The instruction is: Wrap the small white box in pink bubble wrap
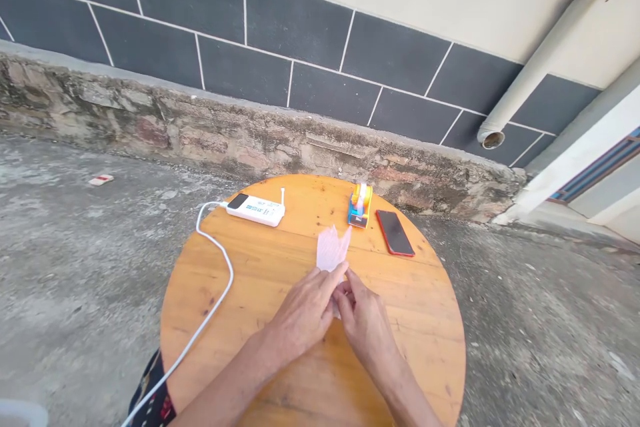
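Both hands (306,305) (369,323) hold the pink paper (330,250) pinched between them, its ragged end jutting out ahead

Round orange-brown wooden table (430,327): broad bare stretch right of right hand (367,320), reaching down from flat red-edged black phone (395,233); room to pass sideways. Left of left hand (307,307), open wood as far as looping white cable (231,273), which bars low sweep outward. Far left: oblong white device (263,209) with thin upright stub. Open gap between device and small yellow-and-blue dispenser (360,205). Narrow gap between dispenser and phone. Pale pink crinkled paper (331,250) blocks straight way ahead of close-set hands.
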The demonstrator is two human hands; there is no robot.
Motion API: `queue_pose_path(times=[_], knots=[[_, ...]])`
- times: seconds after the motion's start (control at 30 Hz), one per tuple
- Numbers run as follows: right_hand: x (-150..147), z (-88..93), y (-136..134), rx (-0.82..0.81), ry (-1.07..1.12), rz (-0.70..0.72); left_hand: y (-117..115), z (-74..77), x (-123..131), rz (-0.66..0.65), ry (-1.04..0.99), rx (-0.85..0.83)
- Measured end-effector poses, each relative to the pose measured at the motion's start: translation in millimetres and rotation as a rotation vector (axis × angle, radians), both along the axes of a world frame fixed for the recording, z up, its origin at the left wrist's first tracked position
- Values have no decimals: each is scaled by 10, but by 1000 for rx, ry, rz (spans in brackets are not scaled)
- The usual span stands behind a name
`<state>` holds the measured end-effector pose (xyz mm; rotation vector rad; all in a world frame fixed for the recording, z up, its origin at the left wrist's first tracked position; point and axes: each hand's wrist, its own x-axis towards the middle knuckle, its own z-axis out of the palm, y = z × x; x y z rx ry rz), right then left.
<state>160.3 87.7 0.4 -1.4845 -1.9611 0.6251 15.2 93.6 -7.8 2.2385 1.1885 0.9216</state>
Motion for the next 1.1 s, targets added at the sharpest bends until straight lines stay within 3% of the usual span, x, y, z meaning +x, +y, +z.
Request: queue_pose_path(times=[0.2, 0.37, 0.53, 0.8, 1.1], knots=[[152, -35, -166, 112, -71, 83, -28, -90, -69, 23, -197, -75], [197, -47, -45, -14, 75, 116, -22, -129, -90, 4, -229, -93], [114, -2, 41, 65, -114, 98, -30, -129, -97, -6, -266, -93], [57, -107, 35, 218, -339, 77, -46, -97, 51, 230, -356, -101], [216, -120, -23, 179, -115, 222, -17, -116, 122, 294, -262, -99]])
